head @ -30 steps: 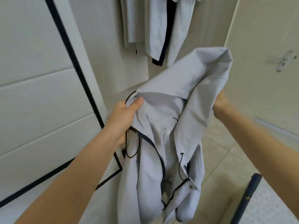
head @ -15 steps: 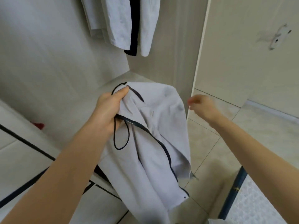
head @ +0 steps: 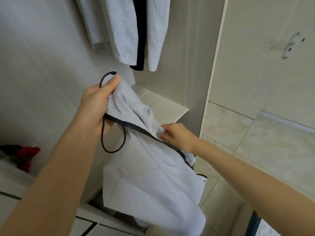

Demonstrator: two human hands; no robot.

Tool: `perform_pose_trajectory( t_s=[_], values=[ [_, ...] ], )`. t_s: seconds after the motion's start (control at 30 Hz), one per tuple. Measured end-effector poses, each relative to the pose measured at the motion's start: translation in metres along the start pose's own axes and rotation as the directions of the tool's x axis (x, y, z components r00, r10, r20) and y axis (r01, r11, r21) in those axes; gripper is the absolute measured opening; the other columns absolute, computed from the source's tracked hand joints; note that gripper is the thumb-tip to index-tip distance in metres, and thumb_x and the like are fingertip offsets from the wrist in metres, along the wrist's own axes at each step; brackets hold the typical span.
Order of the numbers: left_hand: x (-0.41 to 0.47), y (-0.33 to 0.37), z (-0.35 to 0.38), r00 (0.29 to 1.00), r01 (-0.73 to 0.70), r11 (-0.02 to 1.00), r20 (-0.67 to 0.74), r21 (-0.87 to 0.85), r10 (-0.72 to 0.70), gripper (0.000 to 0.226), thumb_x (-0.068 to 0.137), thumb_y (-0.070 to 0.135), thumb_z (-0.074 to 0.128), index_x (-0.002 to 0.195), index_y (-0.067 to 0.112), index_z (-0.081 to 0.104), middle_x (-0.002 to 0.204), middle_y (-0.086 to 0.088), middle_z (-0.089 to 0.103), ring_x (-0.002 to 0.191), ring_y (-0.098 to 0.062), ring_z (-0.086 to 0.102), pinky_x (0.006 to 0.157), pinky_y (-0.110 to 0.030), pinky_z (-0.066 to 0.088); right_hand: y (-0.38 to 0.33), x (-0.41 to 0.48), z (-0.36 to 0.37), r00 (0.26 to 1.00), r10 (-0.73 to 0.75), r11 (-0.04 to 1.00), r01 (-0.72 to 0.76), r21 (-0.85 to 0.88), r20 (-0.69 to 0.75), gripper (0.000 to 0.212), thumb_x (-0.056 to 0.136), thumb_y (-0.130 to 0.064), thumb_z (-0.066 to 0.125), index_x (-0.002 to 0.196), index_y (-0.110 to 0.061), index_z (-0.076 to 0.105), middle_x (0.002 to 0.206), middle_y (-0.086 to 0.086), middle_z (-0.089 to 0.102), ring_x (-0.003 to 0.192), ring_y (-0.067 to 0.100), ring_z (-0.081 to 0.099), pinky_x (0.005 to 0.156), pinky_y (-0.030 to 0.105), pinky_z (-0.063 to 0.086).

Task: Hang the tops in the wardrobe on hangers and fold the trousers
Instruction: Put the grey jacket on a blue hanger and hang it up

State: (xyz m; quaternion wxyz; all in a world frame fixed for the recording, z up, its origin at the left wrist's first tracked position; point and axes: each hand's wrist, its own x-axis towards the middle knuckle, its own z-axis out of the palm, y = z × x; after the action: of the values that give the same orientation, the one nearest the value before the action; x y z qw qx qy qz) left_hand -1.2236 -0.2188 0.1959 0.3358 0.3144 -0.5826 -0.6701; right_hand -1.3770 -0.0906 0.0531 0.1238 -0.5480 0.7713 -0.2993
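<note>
Right fingers (head: 162, 137) half under jacket (head: 153, 176)

- A beige wardrobe (head: 190, 48) is seen standing open, with a pale shelf (head: 163, 106) set low inside it.
- The floor (head: 272, 150) is laid with glossy cream tiles.
- A cream door (head: 252, 68) at the right is fitted with a white handle (head: 293, 45).

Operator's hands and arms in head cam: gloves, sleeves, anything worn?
Nothing worn that shows. The left hand and right hand are bare: no gloves, rings or watch. The left forearm and right forearm are uncovered to the frame edge, no sleeve in view.
</note>
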Motion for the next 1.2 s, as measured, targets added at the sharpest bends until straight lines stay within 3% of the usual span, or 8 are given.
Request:
perform_pose_trajectory(
  t_s=[0.17,0.3,0.43,0.67,0.83,1.0,1.1,1.2],
  values=[
    [0.027,0.018,-0.029,0.983,-0.129,0.961,-0.099,0.245,0.157,0.008,0.087,0.028,0.073,0.087,0.019,0.072,0.082,0.005,0.076,0.081,-0.010,0.073,0.068,-0.025,0.056,0.002,0.046,-0.030,0.910,0.089,0.979,-0.007,0.202,-0.404,0.030,0.100,-0.015,0.046,0.072,-0.021,0.042,0.062,-0.010,0.043,0.062,0.018,0.041,0.063,0.032,0.031],
    [0.034,0.010,-0.031,0.980,-0.124,0.924,-0.103,0.363,0.172,0.009,0.083,0.032,0.076,0.088,0.026,0.071,0.075,0.015,0.074,0.072,0.001,0.070,0.059,-0.015,0.053,-0.006,0.078,-0.055,0.862,0.086,0.961,0.061,0.270,-0.500,0.026,0.100,-0.012,0.045,0.074,-0.006,0.042,0.062,-0.004,0.039,0.060,0.012,0.034,0.056,0.023,0.029],
    [0.037,0.000,-0.023,0.981,-0.043,0.897,-0.149,0.439,0.120,0.014,0.080,0.038,0.078,0.085,0.032,0.066,0.076,0.016,0.070,0.070,0.003,0.067,0.058,-0.017,0.049,-0.004,0.097,-0.069,0.827,-0.002,0.967,0.144,0.208,-0.563,0.042,0.097,-0.008,0.049,0.064,-0.028,0.033,0.056,-0.010,0.035,0.054,-0.001,0.041,0.055,0.013,0.032],
    [0.027,-0.020,-0.002,0.971,0.098,0.723,-0.224,0.684,0.081,0.075,0.056,0.041,0.092,0.119,0.036,0.052,0.108,0.018,0.059,0.089,-0.001,0.058,0.065,-0.018,0.043,0.008,0.137,-0.105,0.877,-0.204,0.961,0.265,0.084,-0.435,0.015,0.095,-0.012,0.053,0.088,-0.005,0.064,0.074,0.004,0.062,0.067,0.014,0.051,0.060,0.017,0.034],
    [0.011,-0.035,-0.001,0.977,0.201,0.508,-0.206,0.837,-0.048,0.069,0.053,0.040,0.095,0.110,0.038,0.055,0.098,0.020,0.063,0.087,-0.002,0.062,0.061,-0.021,0.049,0.012,0.146,-0.123,0.887,-0.369,0.909,0.407,0.094,-0.276,0.013,0.090,-0.008,0.058,0.090,-0.008,0.071,0.078,-0.001,0.064,0.072,0.014,0.055,0.061,0.013,0.036],
    [-0.008,-0.058,-0.003,0.823,0.233,0.721,-0.527,0.653,0.212,0.028,0.072,0.012,0.086,0.079,0.026,0.062,0.078,0.003,0.067,0.069,-0.011,0.063,0.056,-0.019,0.049,0.011,0.146,-0.131,0.885,-0.428,0.857,0.462,0.230,-0.183,0.017,0.088,-0.006,0.059,0.078,-0.016,0.069,0.066,-0.010,0.059,0.062,0.002,0.052,0.060,0.011,0.038],
    [-0.015,-0.063,-0.007,0.682,0.004,0.982,-0.719,0.187,0.134,0.018,0.083,0.010,0.076,0.099,0.016,0.069,0.097,-0.006,0.073,0.086,-0.020,0.070,0.081,-0.038,0.058,0.013,0.145,-0.137,0.857,-0.503,0.809,0.511,0.290,-0.107,0.020,0.087,-0.004,0.059,0.073,-0.017,0.064,0.062,-0.012,0.056,0.057,0.000,0.050,0.058,0.013,0.037],
    [-0.016,-0.055,-0.005,0.633,-0.130,0.981,-0.749,0.147,0.196,0.017,0.093,0.015,0.066,0.110,0.020,0.065,0.104,0.002,0.071,0.099,-0.017,0.067,0.087,-0.036,0.054,0.014,0.148,-0.142,0.802,-0.585,0.796,0.540,0.273,0.121,0.027,0.085,-0.002,0.058,0.060,-0.012,0.053,0.054,-0.006,0.046,0.052,0.004,0.039,0.053,0.022,0.033]
  ],
)
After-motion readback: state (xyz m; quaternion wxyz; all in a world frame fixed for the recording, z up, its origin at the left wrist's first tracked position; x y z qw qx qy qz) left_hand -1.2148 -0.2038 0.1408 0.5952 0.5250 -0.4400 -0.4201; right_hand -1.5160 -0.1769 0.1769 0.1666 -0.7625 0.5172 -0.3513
